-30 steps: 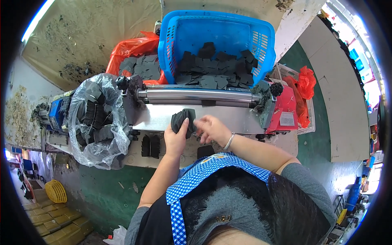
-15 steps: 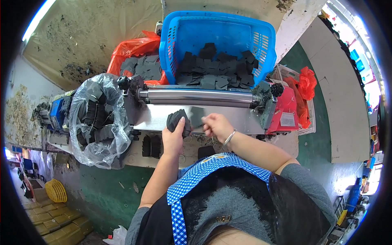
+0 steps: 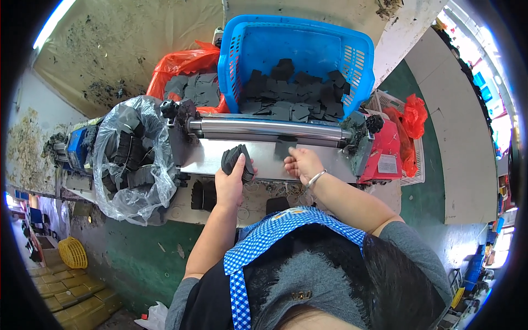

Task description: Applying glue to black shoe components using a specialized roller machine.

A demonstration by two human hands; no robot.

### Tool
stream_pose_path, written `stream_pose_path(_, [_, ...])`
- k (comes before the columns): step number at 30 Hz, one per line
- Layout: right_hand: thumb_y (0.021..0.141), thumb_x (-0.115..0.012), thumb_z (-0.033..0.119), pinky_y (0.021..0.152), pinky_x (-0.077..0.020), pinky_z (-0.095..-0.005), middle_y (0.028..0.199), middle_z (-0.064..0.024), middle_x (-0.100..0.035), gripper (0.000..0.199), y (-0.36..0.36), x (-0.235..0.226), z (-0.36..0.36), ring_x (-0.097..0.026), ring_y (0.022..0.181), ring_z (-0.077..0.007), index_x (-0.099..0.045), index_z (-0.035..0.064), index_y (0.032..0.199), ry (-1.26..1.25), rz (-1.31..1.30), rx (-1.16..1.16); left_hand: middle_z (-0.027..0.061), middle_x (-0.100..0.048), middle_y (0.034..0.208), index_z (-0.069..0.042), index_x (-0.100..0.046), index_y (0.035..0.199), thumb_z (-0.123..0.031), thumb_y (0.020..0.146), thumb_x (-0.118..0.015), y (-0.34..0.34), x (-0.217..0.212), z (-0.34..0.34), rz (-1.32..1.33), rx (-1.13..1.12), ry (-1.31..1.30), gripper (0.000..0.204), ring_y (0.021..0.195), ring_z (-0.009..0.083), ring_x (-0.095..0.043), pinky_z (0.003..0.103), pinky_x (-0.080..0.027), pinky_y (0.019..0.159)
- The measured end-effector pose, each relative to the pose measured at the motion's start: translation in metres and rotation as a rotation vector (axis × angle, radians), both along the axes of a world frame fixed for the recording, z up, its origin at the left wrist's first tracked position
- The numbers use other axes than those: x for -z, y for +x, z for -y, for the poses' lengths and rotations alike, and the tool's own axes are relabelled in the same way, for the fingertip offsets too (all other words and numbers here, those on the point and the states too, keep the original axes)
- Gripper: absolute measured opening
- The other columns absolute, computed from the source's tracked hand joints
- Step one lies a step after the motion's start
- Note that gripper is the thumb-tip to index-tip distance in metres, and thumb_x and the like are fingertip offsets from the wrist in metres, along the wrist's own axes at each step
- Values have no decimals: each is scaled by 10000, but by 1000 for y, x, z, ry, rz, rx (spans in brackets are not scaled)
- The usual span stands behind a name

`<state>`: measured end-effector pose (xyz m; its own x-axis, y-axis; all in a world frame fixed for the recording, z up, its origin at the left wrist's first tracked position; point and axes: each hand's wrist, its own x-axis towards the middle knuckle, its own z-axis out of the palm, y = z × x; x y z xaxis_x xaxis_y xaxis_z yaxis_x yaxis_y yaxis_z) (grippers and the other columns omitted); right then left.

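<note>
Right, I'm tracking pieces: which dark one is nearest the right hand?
The lone flat piece at the right hand, close to the metal roller; the left hand holds a stack, and those in the blue basket lie farther away.

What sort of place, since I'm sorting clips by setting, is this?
Probably a factory workshop: a roller machine, dark pieces stacked in the left hand, and a blue basket holding more.

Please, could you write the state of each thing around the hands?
Left hand: closed around dark stack
Right hand: fingers at single piece
Blue basket: upright, partly filled
Clear bag: open, holding dark bundles
Left red bag: open, pieces inside
Metal roller: turning or still, cannot tell
</note>
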<state>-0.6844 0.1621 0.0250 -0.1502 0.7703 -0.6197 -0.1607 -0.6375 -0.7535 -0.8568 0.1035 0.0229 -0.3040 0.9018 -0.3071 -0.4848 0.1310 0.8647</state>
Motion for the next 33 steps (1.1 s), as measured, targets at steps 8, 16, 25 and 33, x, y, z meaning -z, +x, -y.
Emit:
stream_pose_path(8, [887,-565,214,408,-420,-201,664,-41,-587,178,-10,-3,17,-537,449,-97,-531,48,831,234,77,-355,46,-628,808,34,-629,927,-179,849,-627,9,14,-3,-154,73,23,227,695,106,-583,242,-474,607])
stream_pose_path(16, [855,-620,215,445,-450,-197,703,-43,-601,208,-9,-4,16,-587,523,-99,-511,42,895,254,-94,-476,44,-625,819,19,-630,909,-152,819,-661,14,9,0,-100,79,16,195,697,92,-575,234,-474,620])
stream_pose_path(25, [774,-712,158,544,-485,-206,730,-33,-615,208,-10,-13,25,-595,593,-93,-567,35,860,236,-41,-320,70,-631,827,17,-616,916,-124,774,-702,14,0,4,112,148,9,218,715,131,-611,255,-494,638])
stream_pose_path(33, [788,-693,138,586,-494,-228,762,-34,-606,188,-9,-13,29,-606,656,-115,-573,39,895,281,-15,-324,76,-633,836,22,-618,917,-104,779,-688,14,-1,4,101,146,11,200,727,137,-613,262,-497,654])
